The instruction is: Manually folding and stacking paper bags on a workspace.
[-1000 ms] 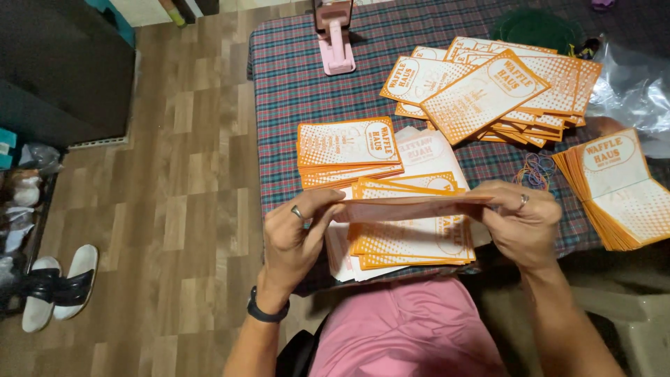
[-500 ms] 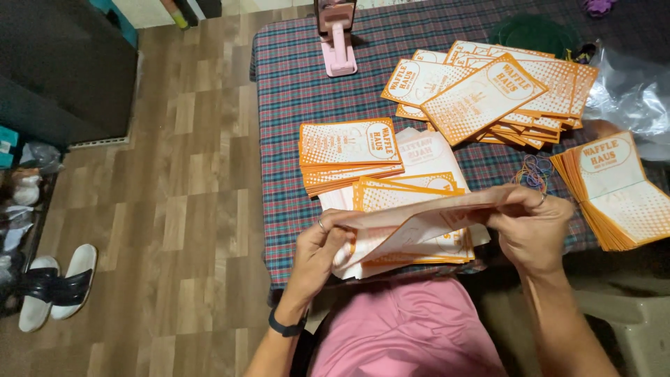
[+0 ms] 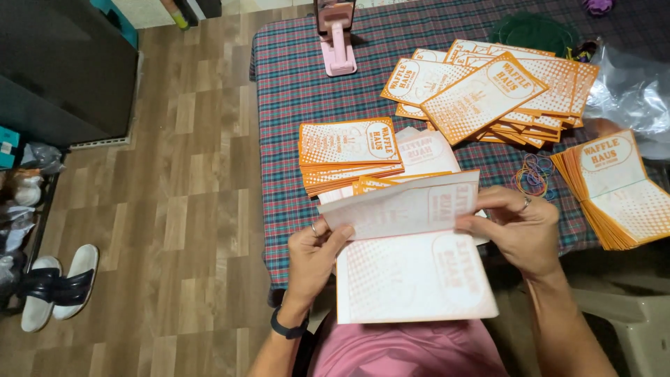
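Note:
I hold a white paper bag [image 3: 412, 272] with orange dotted print, flat over my lap at the table's near edge. Its upper flap is folded towards me. My left hand [image 3: 314, 255] pinches the flap's left corner, a ring on one finger and a dark band on the wrist. My right hand [image 3: 516, 227], also ringed, grips the flap's right side. Just beyond the bag lies a stack of the same orange bags [image 3: 349, 150] on the plaid tablecloth [image 3: 286, 84].
More orange bags are fanned out at the far right [image 3: 488, 91], and another stack [image 3: 618, 188] sits at the right edge. Coloured rubber bands [image 3: 534, 174] lie between them. A pink phone stand [image 3: 337, 42] stands at the table's far side. Sandals [image 3: 59, 283] rest on the wooden floor.
The bag was held edge-on between both hands; now it has been turned flat and its printed face shows, with the top flap folded over. My left hand shifted lower.

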